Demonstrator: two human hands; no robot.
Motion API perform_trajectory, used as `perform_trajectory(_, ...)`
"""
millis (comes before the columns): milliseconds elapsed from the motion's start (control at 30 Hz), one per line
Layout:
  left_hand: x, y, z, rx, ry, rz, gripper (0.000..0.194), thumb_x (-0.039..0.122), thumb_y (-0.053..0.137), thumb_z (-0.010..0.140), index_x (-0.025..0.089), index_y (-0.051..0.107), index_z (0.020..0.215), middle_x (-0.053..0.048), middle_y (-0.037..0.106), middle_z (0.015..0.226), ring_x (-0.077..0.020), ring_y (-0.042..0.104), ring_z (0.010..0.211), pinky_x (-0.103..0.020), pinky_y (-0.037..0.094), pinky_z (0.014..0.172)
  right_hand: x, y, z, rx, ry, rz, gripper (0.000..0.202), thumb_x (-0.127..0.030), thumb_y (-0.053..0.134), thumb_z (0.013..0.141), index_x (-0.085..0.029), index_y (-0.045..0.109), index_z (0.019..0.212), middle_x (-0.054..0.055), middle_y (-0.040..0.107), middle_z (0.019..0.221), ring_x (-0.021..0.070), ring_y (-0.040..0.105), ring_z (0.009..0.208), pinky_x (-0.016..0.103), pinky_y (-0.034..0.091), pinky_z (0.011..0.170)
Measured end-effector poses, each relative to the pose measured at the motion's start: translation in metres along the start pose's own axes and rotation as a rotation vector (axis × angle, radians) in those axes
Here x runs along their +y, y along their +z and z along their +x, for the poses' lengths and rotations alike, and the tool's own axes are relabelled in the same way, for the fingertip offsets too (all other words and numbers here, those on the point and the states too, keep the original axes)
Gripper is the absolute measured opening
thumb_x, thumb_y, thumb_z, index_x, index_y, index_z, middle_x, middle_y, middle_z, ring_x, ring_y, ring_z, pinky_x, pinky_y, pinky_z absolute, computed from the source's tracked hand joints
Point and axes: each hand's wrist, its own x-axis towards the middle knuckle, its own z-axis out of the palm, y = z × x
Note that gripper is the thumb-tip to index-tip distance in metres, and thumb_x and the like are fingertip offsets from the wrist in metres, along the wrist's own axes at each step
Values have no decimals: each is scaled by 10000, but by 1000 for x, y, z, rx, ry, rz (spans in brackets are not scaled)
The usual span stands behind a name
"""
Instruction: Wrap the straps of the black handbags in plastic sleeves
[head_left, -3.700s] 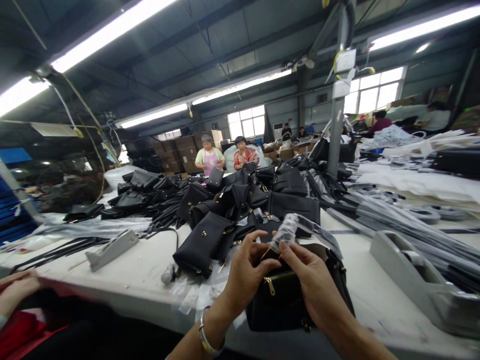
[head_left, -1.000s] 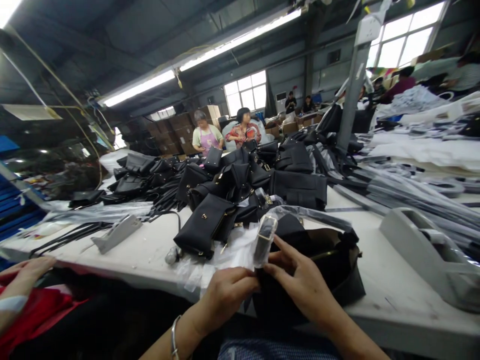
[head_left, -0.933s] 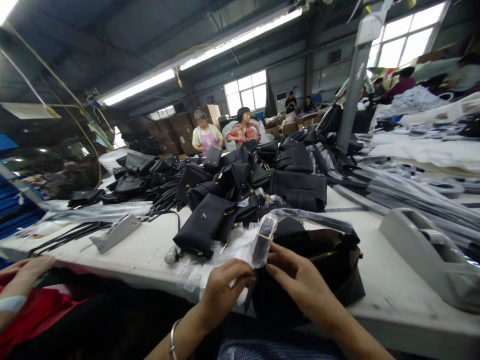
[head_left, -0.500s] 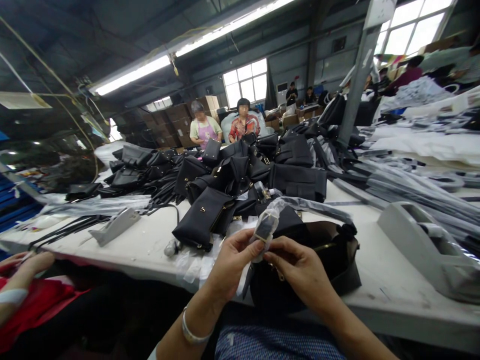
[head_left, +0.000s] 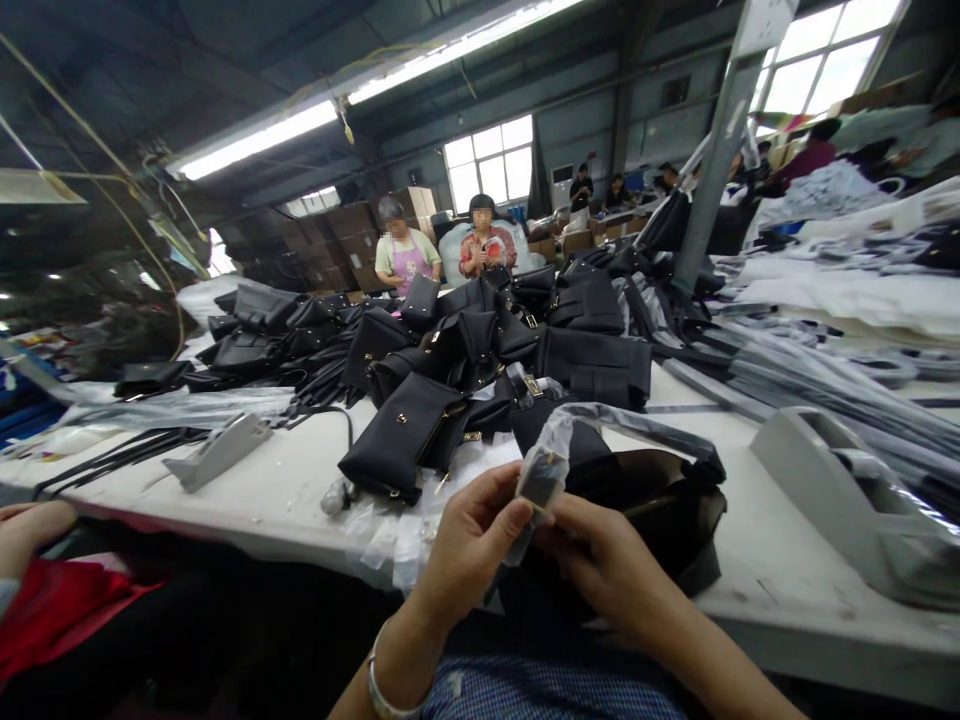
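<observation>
My left hand (head_left: 480, 530) is closed around a bag strap (head_left: 541, 478) wrapped in clear plastic, the thumb pressed on its near end. A thin yellowish band (head_left: 539, 508) crosses the wrap toward my right hand (head_left: 604, 550), whose fingers are pinched beside the strap. Those right fingertips are partly hidden. From my hands the wrapped strap arches right to a black handbag (head_left: 686, 515) at the table edge, which gapes at the top. Behind my left hand lies another black bag (head_left: 397, 430) with a gold clasp.
A pile of black bags (head_left: 592, 360) covers the middle of the white table (head_left: 292, 480). Grey tape dispensers (head_left: 832, 510) stand at right and left (head_left: 217, 455). Plastic-wrapped straps (head_left: 810, 390) lie right. A co-worker's hand (head_left: 34, 530) shows at far left; two people sit opposite.
Both hands have shifted slightly right and down with the wrapped strap. My right fingers have moved lower along it, and the band now stretches toward them.
</observation>
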Motion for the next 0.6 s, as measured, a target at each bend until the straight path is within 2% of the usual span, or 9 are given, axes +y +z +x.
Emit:
perform_trajectory(100,-5,0,-8,-19,14,146,344,391,606,950,172,643,1212,-53,707,878,-137,633,726,-233,502,706,4,-21,-4,180,194,408,367,-437,589,971,-233,637,1273,87,719,1140,252,680,1047,406,522,977)
perform_trajectory(167,-10,0,-13,-28,41,214,319,423,552,974,146,665,1084,-29,655,750,-123,584,660,-218,462,643,8,-34,-1,297,277,689,462,-483,599,963,-231,569,1348,106,669,1269,251,649,1142,426,489,1045)
perform_trajectory(233,-15,-2,-16,-54,68,222,346,446,500,993,139,653,949,-15,605,692,-113,543,618,-214,424,603,11,-45,6,360,314,887,400,-464,591,973,-193,616,1266,123,654,1294,249,629,1183,413,482,1066)
perform_trajectory(300,-18,-5,-17,-78,76,192,375,460,479,999,142,623,861,-12,581,687,-105,518,600,-214,403,586,10,-59,18,424,334,1015,295,-402,559,999,-163,663,1136,131,689,1228,240,649,1156,384,511,1042)
perform_trajectory(400,-22,-10,-13,-21,61,138,407,465,444,1012,147,598,810,-7,559,685,-102,504,603,-214,390,588,-5,-84,37,557,321,1093,239,-284,474,1036,-141,653,1107,124,722,1149,210,689,1083,331,562,977)
perform_trajectory(467,-21,-12,-8,27,53,142,412,447,429,1022,151,590,785,-3,550,675,-105,503,619,-215,390,606,-23,-105,50,550,310,1123,274,-246,417,1048,-108,612,1183,140,707,1181,208,692,1078,314,592,929)
perform_trajectory(600,-11,-6,6,-25,61,221,363,426,478,1005,155,597,793,4,559,659,-109,503,608,-216,393,597,-58,-139,83,340,257,1241,421,-318,344,1061,-25,472,1335,206,668,1218,248,673,1114,355,618,884)
